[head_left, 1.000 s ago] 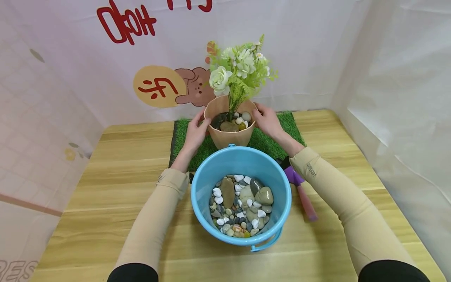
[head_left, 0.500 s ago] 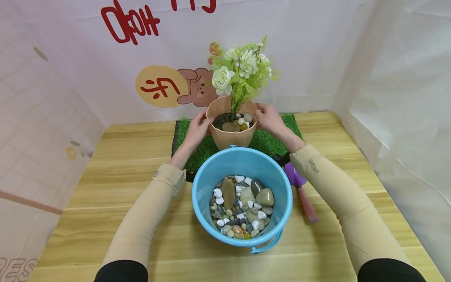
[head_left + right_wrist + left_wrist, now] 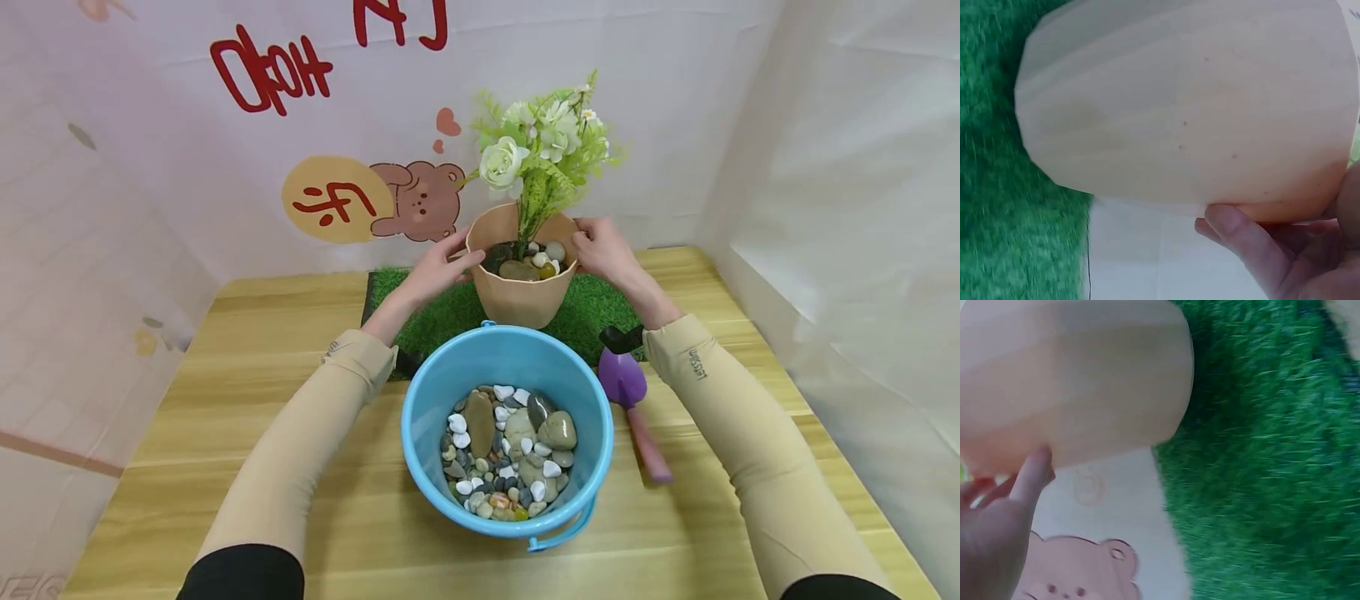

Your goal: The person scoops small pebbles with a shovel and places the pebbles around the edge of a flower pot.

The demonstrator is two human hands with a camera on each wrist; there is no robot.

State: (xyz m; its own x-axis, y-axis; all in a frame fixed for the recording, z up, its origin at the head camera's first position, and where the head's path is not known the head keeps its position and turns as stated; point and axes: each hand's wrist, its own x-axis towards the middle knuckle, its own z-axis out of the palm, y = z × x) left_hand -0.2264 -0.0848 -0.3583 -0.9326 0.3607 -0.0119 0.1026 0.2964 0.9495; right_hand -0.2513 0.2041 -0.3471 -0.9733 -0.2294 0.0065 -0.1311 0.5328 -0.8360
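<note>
A peach-coloured faceted flowerpot stands at the back, over the green turf mat. White artificial flowers rise from it among pebbles. My left hand holds the pot's left side at the rim; in the left wrist view a fingertip presses its wall. On the opposite side, my right hand grips the rim. The right wrist view shows fingers against the pot's outer wall. Some fingers of both hands are hidden behind the pot.
In front of the pot stands a blue bucket with wet stones and white pebbles inside. A purple trowel with a pink handle lies right of it. The turf mat reaches the printed backdrop behind.
Both hands have shifted the flowerpot to the right along the mat, uncovering more of the bear printed on the backdrop. The trowel shows more fully beside the right sleeve.
</note>
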